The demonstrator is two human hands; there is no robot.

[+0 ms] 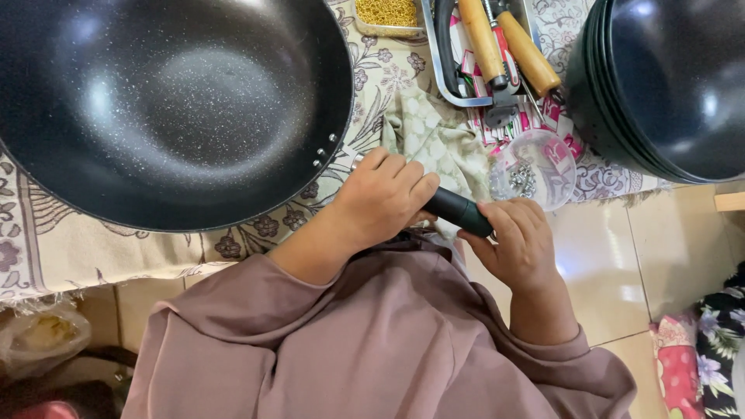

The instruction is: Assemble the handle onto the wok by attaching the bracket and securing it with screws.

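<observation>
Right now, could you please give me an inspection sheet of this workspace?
Surface: floral cloth over a tiled floor.
Job's things: black handle held in both hands; big black wok beside it.
Clutter: stacked black woks; metal tray with wooden-handled tools; clear bowl of small metal parts; tub of yellow bits.
Grippers: left hand wrapped around the handle; right hand pinching its end.
Cables: nothing seen.
Surroundings: plastic bag; patterned fabric.

pink-white printed packet (508, 54) in tray (434, 54)
</observation>
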